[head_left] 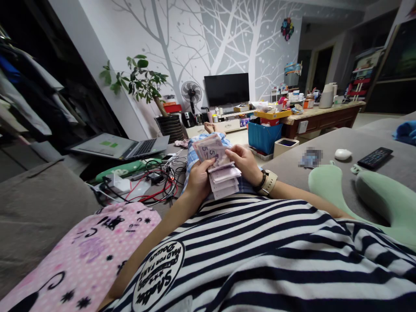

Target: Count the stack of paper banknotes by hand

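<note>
A fanned bundle of banknotes [224,175] is held over my lap, with a large 5 showing on the upper notes. My left hand [199,177] is closed round the bundle's left side, its thumb lying across the face of the notes. At the upper right edge, my right hand [244,161] pinches a banknote between thumb and fingers. The lower ends of several notes hang below the hands in steps. Light blue checked trousers [192,151] show under and behind the money. A watch [269,182] is strapped on my right wrist.
Left of my legs lie tangled cables [162,180] and an open laptop [130,147]. On the sofa at right are a remote control [375,157], a white mouse [343,154] and a green neck pillow [383,199]. A blue bin [264,135] stands before a cluttered table [325,116].
</note>
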Tool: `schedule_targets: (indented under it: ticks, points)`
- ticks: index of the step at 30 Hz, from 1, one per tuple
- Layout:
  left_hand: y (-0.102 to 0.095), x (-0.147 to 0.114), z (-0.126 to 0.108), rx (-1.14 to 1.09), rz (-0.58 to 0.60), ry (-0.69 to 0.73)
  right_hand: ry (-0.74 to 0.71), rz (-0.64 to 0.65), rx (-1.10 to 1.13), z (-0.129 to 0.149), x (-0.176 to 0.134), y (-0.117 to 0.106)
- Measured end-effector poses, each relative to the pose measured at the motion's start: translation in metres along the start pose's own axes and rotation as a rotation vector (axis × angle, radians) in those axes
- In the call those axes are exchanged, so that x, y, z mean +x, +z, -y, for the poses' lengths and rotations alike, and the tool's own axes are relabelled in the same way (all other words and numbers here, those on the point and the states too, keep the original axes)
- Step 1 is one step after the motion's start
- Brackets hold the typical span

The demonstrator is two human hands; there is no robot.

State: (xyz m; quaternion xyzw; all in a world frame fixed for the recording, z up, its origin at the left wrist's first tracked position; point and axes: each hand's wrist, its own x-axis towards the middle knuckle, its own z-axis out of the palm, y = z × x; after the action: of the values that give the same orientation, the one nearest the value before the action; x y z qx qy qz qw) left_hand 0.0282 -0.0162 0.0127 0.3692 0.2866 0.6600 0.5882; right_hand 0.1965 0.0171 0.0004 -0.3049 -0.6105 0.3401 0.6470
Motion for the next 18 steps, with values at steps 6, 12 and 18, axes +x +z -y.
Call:
schedule_targets:
  ticks: [6, 12, 18]
  points:
    - [-0.003, 0.005, 0.005, 0.002, -0.014, 0.018, -0.038, 0.031, 0.007, -0.002, 0.0, -0.001]
    - [-0.002, 0.011, 0.005, -0.052, -0.022, -0.006, -0.083, 0.055, 0.028, 0.005, -0.004, -0.002]
    - [0.001, 0.011, 0.004, -0.076, -0.038, -0.026, -0.113, 0.071, 0.004, 0.014, -0.009, -0.003]
